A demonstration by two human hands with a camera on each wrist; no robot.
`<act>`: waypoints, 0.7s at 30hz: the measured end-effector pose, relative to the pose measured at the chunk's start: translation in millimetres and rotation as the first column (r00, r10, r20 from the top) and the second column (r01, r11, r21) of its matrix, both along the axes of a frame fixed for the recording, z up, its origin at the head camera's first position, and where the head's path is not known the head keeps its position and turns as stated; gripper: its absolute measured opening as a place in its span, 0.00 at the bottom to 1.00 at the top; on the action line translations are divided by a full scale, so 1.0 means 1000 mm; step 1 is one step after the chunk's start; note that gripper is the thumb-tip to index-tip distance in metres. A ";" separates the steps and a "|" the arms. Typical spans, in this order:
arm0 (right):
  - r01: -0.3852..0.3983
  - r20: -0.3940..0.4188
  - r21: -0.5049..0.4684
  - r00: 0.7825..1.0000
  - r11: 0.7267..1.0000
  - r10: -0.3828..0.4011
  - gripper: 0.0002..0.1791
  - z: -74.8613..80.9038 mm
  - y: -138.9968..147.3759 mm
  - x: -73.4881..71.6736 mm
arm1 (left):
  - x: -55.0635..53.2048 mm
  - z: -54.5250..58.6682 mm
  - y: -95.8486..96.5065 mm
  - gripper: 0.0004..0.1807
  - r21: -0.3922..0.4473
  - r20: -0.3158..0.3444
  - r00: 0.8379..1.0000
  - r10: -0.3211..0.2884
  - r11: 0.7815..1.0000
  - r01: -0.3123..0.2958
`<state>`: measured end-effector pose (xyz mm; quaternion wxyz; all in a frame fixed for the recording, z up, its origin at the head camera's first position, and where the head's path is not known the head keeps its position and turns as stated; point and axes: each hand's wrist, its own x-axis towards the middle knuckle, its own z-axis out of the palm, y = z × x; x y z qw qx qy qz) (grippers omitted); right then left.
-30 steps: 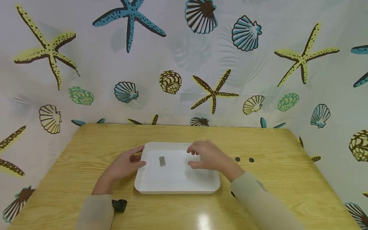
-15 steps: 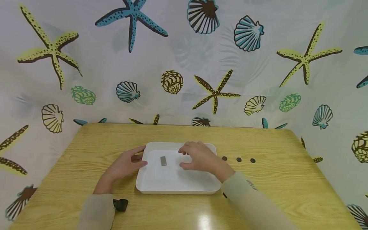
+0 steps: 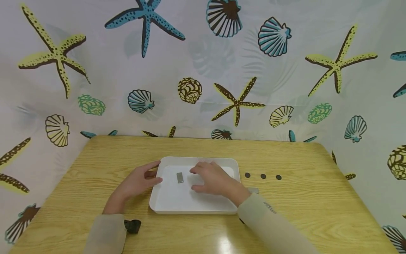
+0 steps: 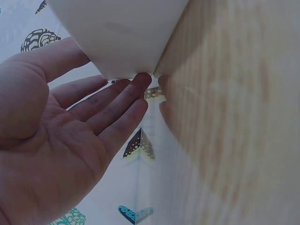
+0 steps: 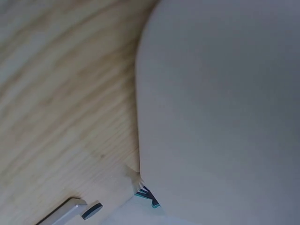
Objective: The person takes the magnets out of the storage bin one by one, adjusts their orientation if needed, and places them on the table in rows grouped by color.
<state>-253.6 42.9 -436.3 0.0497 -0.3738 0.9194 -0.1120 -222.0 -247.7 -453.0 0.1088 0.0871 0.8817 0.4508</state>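
A shallow white tray sits on the wooden table, with a small grey rectangular block lying in its left half. At the tray's left side, my left hand touches the rim with fairly straight fingers; the left wrist view has the same hand beside the tray wall. My right hand hovers over the middle of the tray, thumb and fingers apart and pointing left at the block. Nothing is visible between them. The right wrist view does not include this hand, only the tray and table.
Three small dark discs lie in a row right of the tray. A flat grey piece shows partly beside my right forearm. A patterned curtain hangs behind the wooden table.
My right hand has moved left over the tray, closer to the grey block. More discs and the flat grey piece have come into sight behind the forearm. My left hand stays at the rim.
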 end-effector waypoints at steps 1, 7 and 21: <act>-0.005 0.005 0.000 1.000 1.000 0.005 0.29 -0.001 -0.001 0.001 | 0.000 0.000 0.000 0.40 0.002 0.001 1.000 0.000 1.000 0.000; -0.042 0.011 -0.003 0.999 0.999 0.042 0.31 -0.009 -0.008 0.002 | 0.000 0.000 0.000 0.39 -0.008 -0.009 1.000 0.001 1.000 -0.001; -0.195 0.065 0.049 0.979 0.980 0.191 0.38 -0.022 -0.028 0.002 | 0.000 0.001 -0.001 0.39 0.010 0.009 1.000 -0.009 1.000 0.008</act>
